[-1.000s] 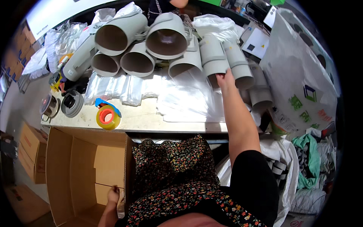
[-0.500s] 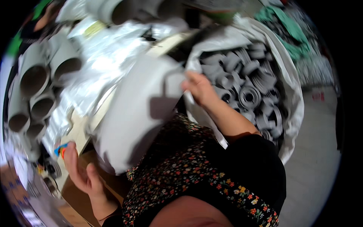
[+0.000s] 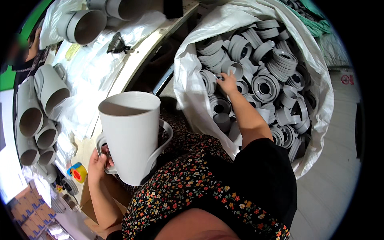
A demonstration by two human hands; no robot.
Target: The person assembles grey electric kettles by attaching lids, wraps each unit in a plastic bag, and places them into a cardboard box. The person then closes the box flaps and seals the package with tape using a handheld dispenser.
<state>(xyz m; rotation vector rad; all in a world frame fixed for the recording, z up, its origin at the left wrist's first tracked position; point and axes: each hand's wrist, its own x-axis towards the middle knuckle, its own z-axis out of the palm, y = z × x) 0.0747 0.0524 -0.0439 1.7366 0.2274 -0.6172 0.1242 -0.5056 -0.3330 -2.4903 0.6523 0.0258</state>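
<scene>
My left hand [image 3: 100, 161] is closed round one handle of a large light-grey plastic two-handled cup [image 3: 132, 138], which stands mouth up in front of my lap. Its second handle [image 3: 167, 138] loops out on the right side, touched by nothing. My right hand [image 3: 229, 83] reaches into a white woven sack [image 3: 187, 86] full of grey plastic ring-shaped parts [image 3: 265, 88]. Its fingers are apart at a short grey cylindrical part [image 3: 233, 69]; whether they touch it is hard to tell.
Several grey cups [image 3: 52, 90] lie on the worktable [image 3: 138, 64] at left, with more cups [image 3: 86, 27] at the back beside clear plastic bags [image 3: 100, 66]. A yellow-and-blue tape roll [image 3: 78, 173] sits at the table's edge. Below it is a cardboard box [image 3: 89, 206]. Another person's arm [image 3: 34, 48] shows far left.
The cup has gone from my right hand to my left and turned from tilted to mouth up. My left hand, free before, has closed on its handle. My right hand has moved into the sack.
</scene>
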